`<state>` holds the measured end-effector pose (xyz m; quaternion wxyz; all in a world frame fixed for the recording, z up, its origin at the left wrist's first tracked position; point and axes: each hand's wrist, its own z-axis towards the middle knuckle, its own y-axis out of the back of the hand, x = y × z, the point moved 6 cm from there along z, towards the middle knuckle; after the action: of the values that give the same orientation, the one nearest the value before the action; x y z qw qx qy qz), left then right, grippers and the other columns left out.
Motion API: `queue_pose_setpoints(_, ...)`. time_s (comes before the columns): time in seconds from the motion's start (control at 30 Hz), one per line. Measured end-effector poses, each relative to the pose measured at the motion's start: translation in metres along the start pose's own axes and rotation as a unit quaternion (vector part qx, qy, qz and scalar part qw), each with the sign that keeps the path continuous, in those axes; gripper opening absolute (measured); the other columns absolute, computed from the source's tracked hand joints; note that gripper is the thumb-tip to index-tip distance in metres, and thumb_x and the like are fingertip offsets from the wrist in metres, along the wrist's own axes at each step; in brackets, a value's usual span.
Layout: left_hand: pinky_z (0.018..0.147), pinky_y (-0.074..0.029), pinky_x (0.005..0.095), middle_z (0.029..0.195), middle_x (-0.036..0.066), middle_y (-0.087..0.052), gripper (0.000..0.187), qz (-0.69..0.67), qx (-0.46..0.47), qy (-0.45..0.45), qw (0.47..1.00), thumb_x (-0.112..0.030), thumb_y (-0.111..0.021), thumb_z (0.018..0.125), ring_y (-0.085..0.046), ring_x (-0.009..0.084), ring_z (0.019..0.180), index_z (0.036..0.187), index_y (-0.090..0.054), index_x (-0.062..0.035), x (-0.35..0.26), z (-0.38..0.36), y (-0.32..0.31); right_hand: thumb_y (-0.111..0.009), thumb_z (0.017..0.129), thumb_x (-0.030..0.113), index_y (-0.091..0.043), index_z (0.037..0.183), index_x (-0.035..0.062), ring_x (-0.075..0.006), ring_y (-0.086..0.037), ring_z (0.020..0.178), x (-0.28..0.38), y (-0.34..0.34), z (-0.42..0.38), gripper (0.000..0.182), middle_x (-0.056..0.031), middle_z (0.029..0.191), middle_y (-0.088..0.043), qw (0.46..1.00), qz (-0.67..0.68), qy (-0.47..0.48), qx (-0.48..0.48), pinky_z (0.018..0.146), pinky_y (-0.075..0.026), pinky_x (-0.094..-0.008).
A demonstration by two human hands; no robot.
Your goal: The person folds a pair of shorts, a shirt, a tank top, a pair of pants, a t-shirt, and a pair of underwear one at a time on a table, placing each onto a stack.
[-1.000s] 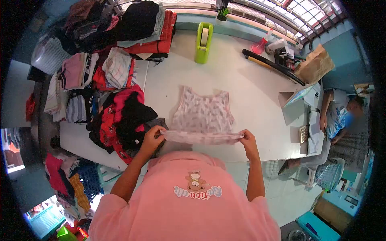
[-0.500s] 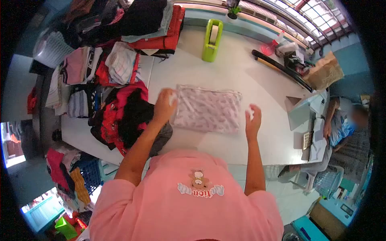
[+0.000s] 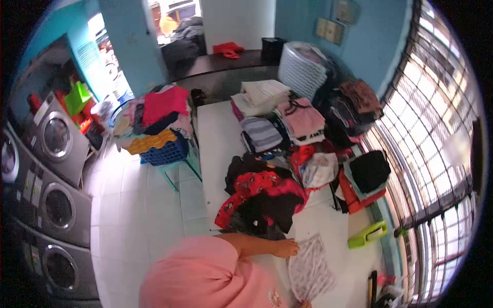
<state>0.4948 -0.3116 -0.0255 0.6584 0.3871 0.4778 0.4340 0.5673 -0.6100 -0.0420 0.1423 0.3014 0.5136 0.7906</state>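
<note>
A folded white cloth with a pinkish-grey spotted pattern [image 3: 311, 269] lies on the white table near my body; what kind of garment it is I cannot make out. My left hand [image 3: 285, 249] is at its near left corner, fingers closed on the edge. At the lower edge of the view only part of my right hand [image 3: 304, 304] shows, its fingers pinched at another corner of the cloth. Just left of my left hand is a loose heap of red and black clothes [image 3: 262, 197].
Folded stacks, including a pink one [image 3: 300, 118] and a grey striped one [image 3: 262, 133], stand farther along the table. A green tape dispenser [image 3: 367, 235] sits by the window grille. A blue basket of clothes [image 3: 164, 149] rests on a stool; front-loading washers [image 3: 57, 205] line the left.
My view has swung to the left, bringing the washers and basket into sight. Both hands, apart from the cloth before, are now closed at its corners.
</note>
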Motion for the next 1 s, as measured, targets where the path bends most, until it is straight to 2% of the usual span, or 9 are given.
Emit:
queue_pose_setpoints(0.2, 0.072, -0.038, 0.0360, 0.079, 0.006, -0.051, 0.018, -0.164, -0.089, 0.120, 0.975, -0.019, -0.050, 0.077, -0.052, 0.0205, 0.077, 0.091, -0.046, -0.0083, 0.007, 0.006, 0.068, -0.051, 0.082, 0.019, -0.051, 0.098, -0.0040, -0.0247, -0.047, 0.086, -0.005, 0.048, 0.058, 0.028, -0.0146, 0.093, -0.053, 0.882, 0.369, -0.291, 0.043, 0.077, -0.040, -0.0364)
queue_pose_setpoints(0.27, 0.069, -0.039, 0.0365, 0.075, 0.006, -0.050, 0.019, -0.230, -0.113, 0.168, 0.952, -0.018, -0.049, 0.079, -0.053, 0.0206, 0.072, 0.094, -0.043, -0.0075, 0.005, 0.006, 0.119, -0.050, 0.083, 0.020, -0.049, 0.105, -0.0039, -0.0248, -0.047, 0.089, 0.002, 0.067, 0.083, 0.032, -0.0139, 0.097, -0.052, 0.852, 0.432, -0.291, 0.058, 0.079, -0.040, -0.0355)
queue_pose_setpoints(0.33, 0.060, -0.041, 0.0354, 0.069, 0.008, -0.047, 0.020, -0.490, -0.126, 0.277, 0.817, -0.014, -0.046, 0.081, -0.052, 0.0203, 0.062, 0.098, -0.038, -0.0064, 0.009, 0.002, 0.146, -0.049, 0.083, 0.020, -0.049, 0.106, -0.0028, -0.0259, -0.047, 0.090, 0.042, 0.103, 0.113, 0.032, -0.0133, 0.099, -0.052, 0.805, 0.508, -0.305, 0.009, 0.079, -0.039, -0.0358)
queue_pose_setpoints(0.37, 0.054, -0.042, 0.0319, 0.069, 0.008, -0.046, 0.022, -0.440, -0.225, 0.195, 0.847, -0.012, -0.045, 0.082, -0.051, 0.0175, 0.060, 0.101, -0.034, -0.0075, 0.021, 0.006, 0.142, -0.049, 0.083, 0.020, -0.049, 0.106, -0.0028, -0.0259, -0.047, 0.090, 0.038, 0.100, 0.119, 0.032, -0.0133, 0.099, -0.052, 0.807, 0.509, -0.299, 0.011, 0.079, -0.039, -0.0358)
queue_pose_setpoints(0.43, 0.054, -0.042, 0.0321, 0.069, 0.008, -0.046, 0.021, -0.437, -0.266, 0.215, 0.832, -0.012, -0.045, 0.083, -0.051, 0.0178, 0.060, 0.100, -0.034, -0.0076, 0.038, 0.006, 0.131, -0.050, 0.083, 0.021, -0.050, 0.106, -0.0012, -0.0259, -0.048, 0.090, 0.044, 0.110, 0.141, 0.032, -0.0128, 0.099, -0.052, 0.926, 0.376, -0.032, -0.011, 0.078, -0.039, -0.0361)
queue_pose_setpoints(0.5, 0.053, -0.042, 0.0325, 0.072, 0.009, -0.048, 0.017, -0.472, -0.289, 0.256, 0.792, -0.013, -0.044, 0.084, -0.051, 0.0188, 0.059, 0.098, -0.036, -0.0070, 0.045, -0.001, 0.131, -0.050, 0.083, 0.022, -0.050, 0.105, -0.0008, -0.0253, -0.048, 0.090, 0.063, 0.109, 0.155, 0.031, -0.0124, 0.098, -0.052, 0.929, 0.365, -0.052, 0.003, 0.077, -0.040, -0.0354)
queue_pose_setpoints(0.57, 0.056, -0.042, 0.0326, 0.074, 0.010, -0.048, 0.015, -0.457, -0.256, 0.265, 0.810, -0.013, -0.045, 0.084, -0.051, 0.0199, 0.062, 0.095, -0.037, -0.0065, 0.031, -0.007, 0.148, -0.051, 0.084, 0.021, -0.049, 0.104, -0.0004, -0.0238, -0.049, 0.087, 0.069, 0.091, 0.166, 0.030, -0.0111, 0.097, -0.051, 0.865, 0.426, -0.257, 0.058, 0.074, -0.042, -0.0342)
queue_pose_setpoints(0.87, 0.073, -0.042, 0.0353, 0.089, 0.011, -0.046, 0.016, -0.210, -0.230, 0.041, 0.949, -0.012, -0.051, 0.077, -0.049, 0.0272, 0.083, 0.090, -0.048, -0.0033, -0.045, 0.012, 0.182, -0.049, 0.085, 0.021, -0.047, 0.109, 0.0011, -0.0221, -0.049, 0.088, 0.201, 0.073, 0.191, 0.032, -0.0112, 0.101, -0.050, 0.805, 0.550, -0.193, 0.108, 0.075, -0.043, -0.0356)
queue_pose_setpoints(1.0, 0.072, -0.043, 0.0354, 0.091, 0.011, -0.044, 0.025, -0.188, -0.274, 0.081, 0.940, -0.014, -0.056, 0.073, -0.050, 0.0282, 0.084, 0.093, -0.048, -0.0017, -0.052, -0.002, 0.214, -0.061, 0.071, 0.007, -0.046, 0.111, 0.0006, -0.0232, -0.051, 0.094, 0.229, 0.075, 0.199, 0.044, -0.0126, 0.100, -0.054, 0.659, 0.731, -0.149, 0.099, 0.079, -0.045, -0.0346)
